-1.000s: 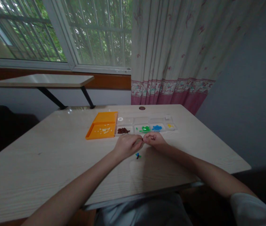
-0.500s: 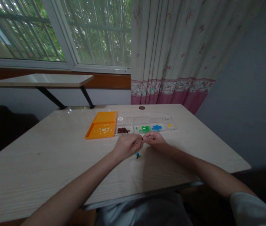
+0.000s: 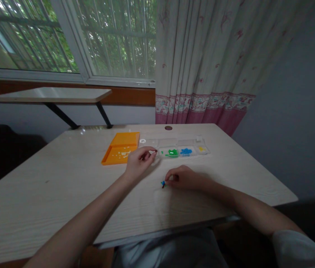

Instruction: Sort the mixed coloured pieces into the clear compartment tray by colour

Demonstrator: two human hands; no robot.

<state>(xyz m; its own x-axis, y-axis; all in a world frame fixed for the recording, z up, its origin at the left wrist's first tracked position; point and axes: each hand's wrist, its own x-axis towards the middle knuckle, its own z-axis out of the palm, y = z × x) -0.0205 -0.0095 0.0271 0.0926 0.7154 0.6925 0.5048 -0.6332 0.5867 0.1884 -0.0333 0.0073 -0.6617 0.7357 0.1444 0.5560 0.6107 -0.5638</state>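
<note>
My left hand hovers in front of the clear compartment tray, its thumb and forefinger pinched on a small dark brown piece. That hand hides the compartment of brown pieces. Lower down, near the middle of the table, my right hand is closed, its fingertips on a small joined cluster of blue, green and brown pieces. Green pieces, blue pieces and a few yellow pieces lie in separate compartments of the tray.
An open orange case with white bits lies left of the tray. A raised shelf on black legs stands at the table's back left. The wooden table extends to both sides, with its front edge close to my lap.
My hands have parted. The left moved left and forward with a brown piece, covering the brown compartment. My right hand came back and down onto the small cluster.
</note>
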